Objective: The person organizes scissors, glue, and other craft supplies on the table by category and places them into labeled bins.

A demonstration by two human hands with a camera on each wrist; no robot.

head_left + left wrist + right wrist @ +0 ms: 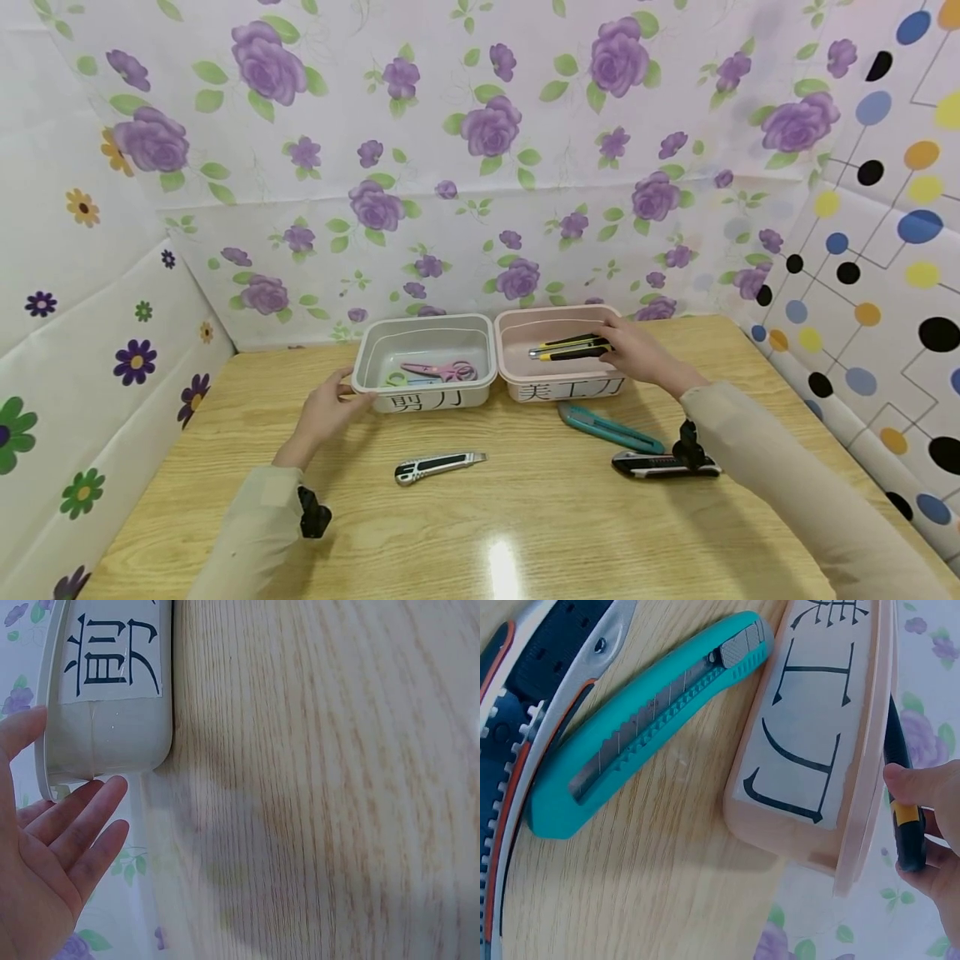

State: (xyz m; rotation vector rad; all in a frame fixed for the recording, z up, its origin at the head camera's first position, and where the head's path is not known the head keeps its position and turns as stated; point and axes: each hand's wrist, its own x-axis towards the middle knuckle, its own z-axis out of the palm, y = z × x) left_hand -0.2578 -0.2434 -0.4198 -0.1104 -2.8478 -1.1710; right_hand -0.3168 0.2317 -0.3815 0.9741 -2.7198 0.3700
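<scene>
My right hand (pixel 637 354) grips a black-and-yellow utility knife (pixel 572 347) over the pink bin (pixel 517 385); its metal tip points left. In the right wrist view the thumb and fingers pinch the knife (pixel 906 832) beside the rim. My left hand (pixel 324 410) touches the near left corner of the grey bin (pixel 360 367), thumb at the rim and fingers fairly straight along the end wall (pixel 112 742). Inside that bin lie pink-purple scissors (pixel 450 370) and a green-handled pair (pixel 397 379), partly hidden by the front wall.
On the wooden table (pixel 517 500) lie a silver-and-black utility knife (pixel 438 467), a teal one (pixel 611 429) and a black-and-silver one (pixel 652 465), partly covered by the right wrist's camera. Both bins carry labels in front. Patterned cloth (pixel 450 233) hangs behind and at the sides.
</scene>
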